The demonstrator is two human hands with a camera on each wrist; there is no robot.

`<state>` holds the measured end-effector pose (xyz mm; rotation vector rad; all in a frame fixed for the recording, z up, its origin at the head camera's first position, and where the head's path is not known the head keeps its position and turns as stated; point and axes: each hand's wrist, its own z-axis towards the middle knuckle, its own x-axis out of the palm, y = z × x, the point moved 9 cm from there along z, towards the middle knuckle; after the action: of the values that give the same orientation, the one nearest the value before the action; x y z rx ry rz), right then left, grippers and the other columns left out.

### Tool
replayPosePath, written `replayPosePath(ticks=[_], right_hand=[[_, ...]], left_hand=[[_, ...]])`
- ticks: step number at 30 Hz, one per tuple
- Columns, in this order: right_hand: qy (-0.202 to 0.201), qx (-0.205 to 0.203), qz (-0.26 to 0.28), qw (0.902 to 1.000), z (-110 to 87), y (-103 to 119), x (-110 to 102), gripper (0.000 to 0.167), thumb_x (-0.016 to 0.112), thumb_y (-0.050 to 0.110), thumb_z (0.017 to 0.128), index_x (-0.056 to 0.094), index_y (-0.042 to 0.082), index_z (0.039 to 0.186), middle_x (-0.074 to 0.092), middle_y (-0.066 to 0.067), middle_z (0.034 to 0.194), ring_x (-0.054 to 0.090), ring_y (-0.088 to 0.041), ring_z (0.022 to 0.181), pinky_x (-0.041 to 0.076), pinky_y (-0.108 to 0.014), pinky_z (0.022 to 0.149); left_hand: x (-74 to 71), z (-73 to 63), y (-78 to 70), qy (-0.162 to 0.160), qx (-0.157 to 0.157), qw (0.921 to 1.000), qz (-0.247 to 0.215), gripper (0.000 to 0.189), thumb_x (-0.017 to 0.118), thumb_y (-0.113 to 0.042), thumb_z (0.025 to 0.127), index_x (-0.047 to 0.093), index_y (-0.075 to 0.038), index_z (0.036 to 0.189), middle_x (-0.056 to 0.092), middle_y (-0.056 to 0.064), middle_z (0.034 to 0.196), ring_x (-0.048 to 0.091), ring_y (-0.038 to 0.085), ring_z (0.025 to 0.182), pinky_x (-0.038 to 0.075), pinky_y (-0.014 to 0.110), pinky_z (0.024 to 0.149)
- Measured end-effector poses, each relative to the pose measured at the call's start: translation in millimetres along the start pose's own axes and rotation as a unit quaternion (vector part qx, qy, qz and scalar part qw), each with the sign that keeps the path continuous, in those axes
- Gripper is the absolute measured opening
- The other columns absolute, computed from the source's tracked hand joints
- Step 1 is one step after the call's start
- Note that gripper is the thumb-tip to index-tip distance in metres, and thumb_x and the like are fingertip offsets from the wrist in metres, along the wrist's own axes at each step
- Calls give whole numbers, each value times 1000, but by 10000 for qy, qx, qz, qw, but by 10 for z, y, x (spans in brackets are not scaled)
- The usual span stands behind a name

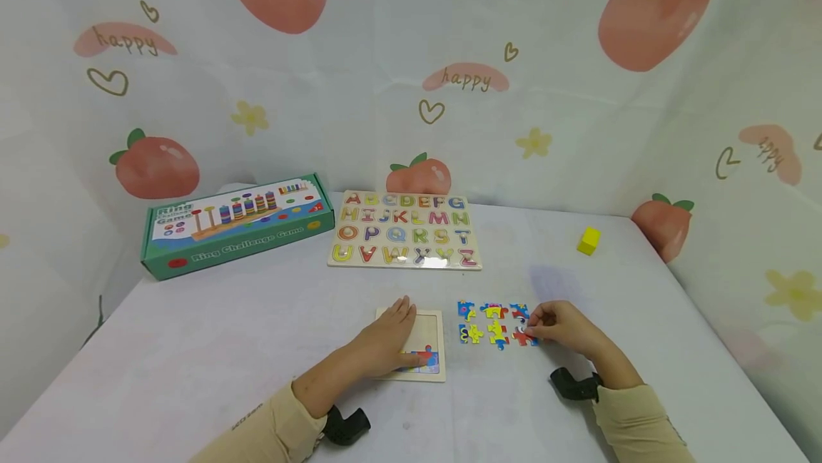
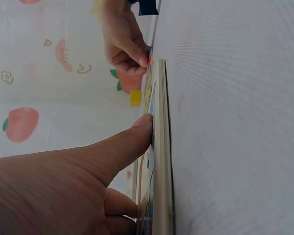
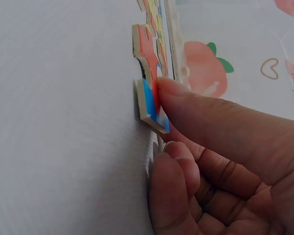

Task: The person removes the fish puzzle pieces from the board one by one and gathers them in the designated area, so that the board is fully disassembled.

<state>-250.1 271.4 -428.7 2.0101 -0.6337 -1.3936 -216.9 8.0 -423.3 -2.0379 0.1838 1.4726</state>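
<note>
My left hand (image 1: 385, 342) lies across the square wooden puzzle tray (image 1: 442, 320), its fingers stretched out over the far left part. The left thumb rests on puzzle pieces (image 1: 433, 362) set along the tray's near edge. In the left wrist view the thumb (image 2: 122, 147) presses near the tray's rim (image 2: 161, 147). To the right, my right hand (image 1: 565, 327) pinches a red, blue and white puzzle piece (image 3: 149, 93) at the table surface, thumb on its top face. Beside it lie several loose jigsaw pieces (image 1: 494, 331) in two rows; part of the held piece is hidden by the fingers.
A wooden alphabet board (image 1: 404, 231) with knobbed letters lies at the back middle. Left of it stands a green ring game box (image 1: 237, 227). A small yellow block (image 1: 589, 240) sits at the back right, near the patterned cloth backdrop (image 1: 565, 106).
</note>
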Motion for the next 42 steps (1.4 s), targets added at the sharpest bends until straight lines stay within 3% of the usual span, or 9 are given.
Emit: replayPosePath(ticks=[13, 22, 35, 42], right_hand=[[-50, 99, -14, 9999, -10, 5, -21, 24, 72, 18, 81, 61, -2, 88, 55, -4, 74, 49, -15, 69, 46, -22, 57], [-22, 243, 222, 9995, 3, -28, -102, 37, 65, 31, 87, 61, -3, 101, 60, -3, 82, 56, -15, 71, 49, -24, 64], [194, -335, 70, 9992, 67, 363, 28, 30, 64, 28, 88, 64, 1, 99, 65, -6, 88, 56, -17, 76, 51, -27, 68], [599, -1002, -147, 9931, 158, 767, 282, 24, 66, 24, 86, 65, 3, 97, 63, -5, 84, 54, -17, 75, 49, -26, 62]], left_hand=[[4, 6, 1, -14, -45, 10000, 39, 87, 60, -50, 85, 26, 5, 144, 19, 19, 154, 15, 31, 144, 22, 43, 115], [11, 17, -5, 6, -10, 10000, 69, 89, 59, -51, 85, 25, 5, 144, 18, 20, 154, 15, 31, 144, 22, 42, 115], [11, 15, 51, 101, -156, 9996, -226, 87, 59, -52, 85, 26, 2, 145, 18, 16, 155, 15, 29, 144, 24, 43, 115], [-190, -57, 121, -1, -145, 9997, -205, 83, 63, -46, 85, 30, 3, 143, 21, 17, 154, 17, 31, 144, 25, 44, 114]])
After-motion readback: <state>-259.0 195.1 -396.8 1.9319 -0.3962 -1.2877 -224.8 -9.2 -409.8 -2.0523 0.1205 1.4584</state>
